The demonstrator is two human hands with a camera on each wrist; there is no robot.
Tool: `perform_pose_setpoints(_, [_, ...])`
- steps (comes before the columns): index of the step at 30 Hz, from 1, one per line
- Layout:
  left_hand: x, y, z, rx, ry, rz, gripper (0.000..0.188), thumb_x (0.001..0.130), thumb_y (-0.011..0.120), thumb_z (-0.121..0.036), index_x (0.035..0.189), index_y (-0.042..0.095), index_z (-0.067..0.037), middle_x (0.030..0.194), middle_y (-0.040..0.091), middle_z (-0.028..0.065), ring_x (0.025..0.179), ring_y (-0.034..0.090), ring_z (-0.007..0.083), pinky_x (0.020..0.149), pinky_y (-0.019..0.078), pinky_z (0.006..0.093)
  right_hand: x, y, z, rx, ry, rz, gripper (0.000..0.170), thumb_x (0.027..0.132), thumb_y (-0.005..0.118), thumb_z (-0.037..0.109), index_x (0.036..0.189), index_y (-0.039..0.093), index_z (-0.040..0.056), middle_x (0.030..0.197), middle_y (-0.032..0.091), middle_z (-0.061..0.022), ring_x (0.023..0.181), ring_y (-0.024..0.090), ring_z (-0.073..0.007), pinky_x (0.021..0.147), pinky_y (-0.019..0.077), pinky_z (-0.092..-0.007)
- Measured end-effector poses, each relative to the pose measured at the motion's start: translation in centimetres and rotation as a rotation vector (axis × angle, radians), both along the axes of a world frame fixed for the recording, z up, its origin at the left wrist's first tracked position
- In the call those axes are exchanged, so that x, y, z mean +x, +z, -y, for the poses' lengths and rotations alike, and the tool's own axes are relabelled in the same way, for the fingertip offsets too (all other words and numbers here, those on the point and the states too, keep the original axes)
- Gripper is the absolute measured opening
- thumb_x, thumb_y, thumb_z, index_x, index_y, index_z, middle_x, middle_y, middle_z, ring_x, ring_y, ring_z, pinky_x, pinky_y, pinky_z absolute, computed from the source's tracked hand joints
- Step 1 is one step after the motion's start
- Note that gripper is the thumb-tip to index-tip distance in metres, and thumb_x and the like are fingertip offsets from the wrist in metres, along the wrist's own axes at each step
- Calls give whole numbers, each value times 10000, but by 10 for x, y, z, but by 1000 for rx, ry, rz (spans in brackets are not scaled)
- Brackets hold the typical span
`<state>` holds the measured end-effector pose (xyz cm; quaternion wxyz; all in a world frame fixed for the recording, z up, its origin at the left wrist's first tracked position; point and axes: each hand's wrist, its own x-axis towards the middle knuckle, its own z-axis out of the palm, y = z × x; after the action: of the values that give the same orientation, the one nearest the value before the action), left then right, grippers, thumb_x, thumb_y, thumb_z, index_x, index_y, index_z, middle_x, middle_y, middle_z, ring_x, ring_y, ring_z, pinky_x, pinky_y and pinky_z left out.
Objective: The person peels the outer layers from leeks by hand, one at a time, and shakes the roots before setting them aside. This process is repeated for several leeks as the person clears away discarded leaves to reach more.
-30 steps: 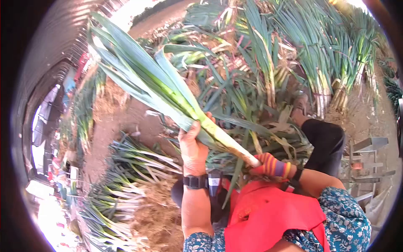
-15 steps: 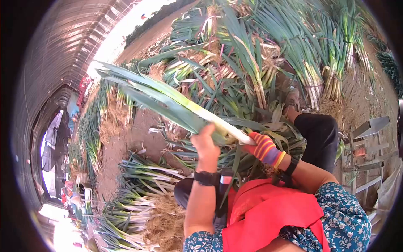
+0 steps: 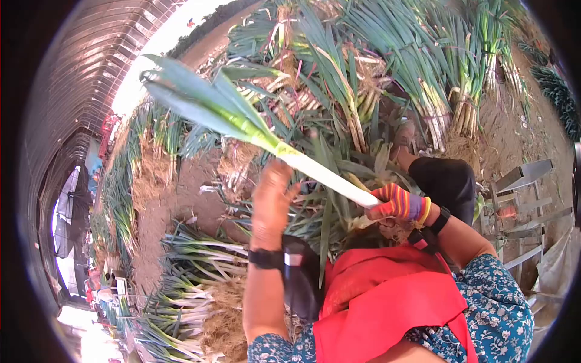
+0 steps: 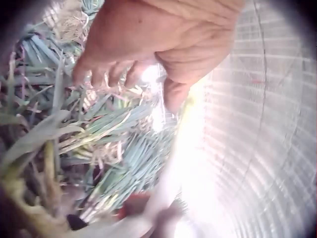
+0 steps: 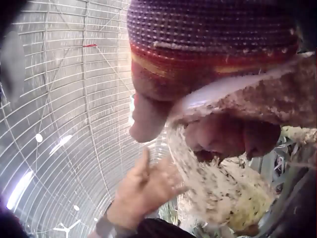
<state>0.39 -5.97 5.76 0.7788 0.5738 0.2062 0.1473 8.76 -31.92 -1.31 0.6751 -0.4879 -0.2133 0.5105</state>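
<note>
A leek (image 3: pixel 330 177) with a smooth white shank slants up to the left, its green leaves fanned at the far end. My right hand (image 3: pixel 399 204), in a striped knit glove with bare fingertips, grips it at the root end. In the right wrist view, pale speckled roots (image 5: pixel 218 188) hang below the gloved fingers. My bare left hand (image 3: pixel 271 196) is blurred just below the shank, fingers loose. The left wrist view shows this hand (image 4: pixel 158 42) with its fingers spread and nothing held; its thumb overlaps the pale, overexposed shank.
Bundled leeks (image 3: pixel 417 78) stand at the upper right, with more heaped behind the held one. A pile of rooted leeks (image 3: pixel 193 284) lies at lower left. Stripped leaves (image 3: pixel 357 163) lie below my hands. A metal frame (image 3: pixel 523 212) stands at right; a red apron (image 3: pixel 387 296) covers my lap.
My left hand has let go of the leek after pulling down along its leaves. Outer leaves have come off, leaving the white shank bare. My right hand keeps its grip on the root end.
</note>
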Motion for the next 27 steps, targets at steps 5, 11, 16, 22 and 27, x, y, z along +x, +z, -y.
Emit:
perform_pose_setpoints(5, [-5, -4, -36, -299, -19, 59, 347, 906, 535, -282, 1077, 493, 17, 1180, 522, 208, 1071, 543, 332, 893, 432, 538, 8, -28, -9, -423, 125, 1037, 499, 730, 698, 393, 1067, 625, 32, 792, 659, -128, 780, 630, -257, 719, 471, -344])
perform_pose_setpoints(11, [-11, -22, 13, -187, 193, 50, 276, 834, 653, -154, 1010, 542, 26, 862, 626, 143, 748, 640, 280, 685, 538, 404, -5, 9, -107, -23, -277, 896, 450, 721, 670, 355, 974, 627, -15, 811, 643, -203, 776, 629, -327, 684, 482, -381])
perform_pose_setpoints(16, [-25, -21, 24, 181, 331, 69, 233, 774, 711, -71, 947, 600, 38, 808, 630, 84, 636, 618, 159, 514, 524, 275, -20, 33, -131, -201, -163, 590, 327, 738, 632, 221, 931, 621, -43, 747, 621, -189, 706, 614, -238, 640, 473, -337])
perform_pose_setpoints(22, [-39, -19, 39, 248, 331, -3, 176, 780, 693, -90, 873, 615, 38, 742, 617, 62, 545, 575, 120, 458, 478, 236, -37, 33, -126, -109, -324, 829, 267, 701, 618, 233, 775, 640, -23, 613, 571, -217, 613, 610, -297, 574, 464, -388])
perform_pose_setpoints(27, [-52, 2, 35, 253, 365, 52, 189, 790, 669, -137, 836, 621, 40, 749, 611, 58, 552, 570, 117, 437, 455, 218, -16, -33, -106, -51, -199, 306, 225, 767, 586, 48, 975, 636, -25, 868, 655, -64, 809, 601, -150, 747, 487, -271])
